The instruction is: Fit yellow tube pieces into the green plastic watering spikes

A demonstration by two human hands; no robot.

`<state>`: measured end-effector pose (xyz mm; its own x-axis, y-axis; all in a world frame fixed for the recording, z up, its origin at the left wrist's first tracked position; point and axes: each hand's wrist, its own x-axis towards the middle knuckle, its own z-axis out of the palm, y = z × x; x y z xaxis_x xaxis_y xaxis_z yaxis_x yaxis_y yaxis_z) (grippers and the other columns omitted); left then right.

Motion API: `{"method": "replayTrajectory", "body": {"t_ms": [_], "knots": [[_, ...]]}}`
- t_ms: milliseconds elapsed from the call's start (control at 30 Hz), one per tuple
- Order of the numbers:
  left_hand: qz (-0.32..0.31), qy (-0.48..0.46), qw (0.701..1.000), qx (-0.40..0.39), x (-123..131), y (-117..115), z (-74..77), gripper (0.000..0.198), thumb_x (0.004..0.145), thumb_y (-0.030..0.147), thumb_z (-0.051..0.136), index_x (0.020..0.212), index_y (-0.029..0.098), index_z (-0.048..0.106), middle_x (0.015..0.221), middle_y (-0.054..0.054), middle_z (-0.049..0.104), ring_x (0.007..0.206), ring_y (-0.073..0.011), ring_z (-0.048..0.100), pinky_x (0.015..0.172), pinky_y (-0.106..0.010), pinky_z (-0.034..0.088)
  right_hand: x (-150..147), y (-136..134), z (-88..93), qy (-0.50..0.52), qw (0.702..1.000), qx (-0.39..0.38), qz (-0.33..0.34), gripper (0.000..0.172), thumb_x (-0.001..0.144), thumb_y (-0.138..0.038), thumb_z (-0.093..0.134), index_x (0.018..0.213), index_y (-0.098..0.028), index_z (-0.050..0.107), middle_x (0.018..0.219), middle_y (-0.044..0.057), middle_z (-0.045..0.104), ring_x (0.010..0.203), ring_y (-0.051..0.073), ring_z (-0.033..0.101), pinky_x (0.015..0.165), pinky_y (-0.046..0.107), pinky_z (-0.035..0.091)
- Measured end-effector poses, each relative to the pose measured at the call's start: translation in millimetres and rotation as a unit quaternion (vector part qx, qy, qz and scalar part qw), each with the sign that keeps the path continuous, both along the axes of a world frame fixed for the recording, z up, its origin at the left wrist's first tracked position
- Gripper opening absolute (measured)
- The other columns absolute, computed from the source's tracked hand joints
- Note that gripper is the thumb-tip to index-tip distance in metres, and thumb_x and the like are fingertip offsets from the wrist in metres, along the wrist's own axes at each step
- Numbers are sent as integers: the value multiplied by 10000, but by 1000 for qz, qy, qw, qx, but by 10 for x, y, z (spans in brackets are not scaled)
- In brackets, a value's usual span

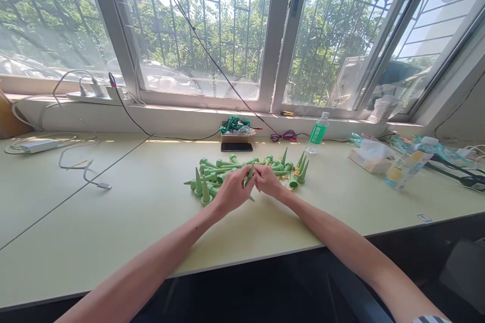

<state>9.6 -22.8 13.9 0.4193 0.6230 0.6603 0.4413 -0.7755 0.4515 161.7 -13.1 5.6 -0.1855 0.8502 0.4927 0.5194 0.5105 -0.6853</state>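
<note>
My left hand (230,193) is closed around a green plastic spike (249,174), its pointed end tilted up between thumb and fingers. Right beside it, my right hand (268,180) is closed, its fingertips pinched together against the spike. Whatever those fingertips grip is hidden. Behind and around both hands lies a heap of similar green spikes (206,163). Some stand upright on their caps, such as the spike (205,194) left of my left hand; others lie flat. Small yellow pieces (298,159) are scattered among the spikes on the right.
Beyond the heap lie a black phone (236,147) and a small open box (238,138) of green parts. A green-labelled bottle (319,133) stands near the sill. Rightward are a tissue box (369,160) and a clear bottle (411,164). Cables and a white adapter (39,146) lie left.
</note>
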Motion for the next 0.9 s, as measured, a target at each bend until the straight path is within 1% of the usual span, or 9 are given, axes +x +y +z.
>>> {"method": "replayTrajectory", "body": {"t_ms": [333, 533, 900], "knots": [[4, 6, 1000, -5, 1, 3, -5, 177, 863, 260, 505, 736, 196, 400, 539, 75, 367, 439, -70, 296, 507, -216, 280, 9, 22, -27, 10, 1000, 3, 6, 293, 844, -196, 379, 555, -209, 336, 400, -62, 404, 392, 87, 387, 462, 206, 307], [1, 4, 1000, -6, -3, 7, -7, 166, 858, 259, 507, 742, 197, 405, 542, 72, 373, 443, -73, 306, 505, -215, 276, 16, 36, -41, 10, 1000, 12, 12, 273, 819, -153, 379, 554, -205, 345, 409, -64, 415, 402, 83, 388, 465, 198, 306], [0, 1, 1000, -1, -4, 2, -2, 159, 855, 257, 511, 735, 196, 425, 540, 67, 395, 443, -77, 317, 505, -219, 286, 8, 19, -28, 9, 1000, 13, 9, 296, 844, -185, 374, 550, -204, 346, 423, -57, 402, 423, 88, 371, 470, 206, 288]]}}
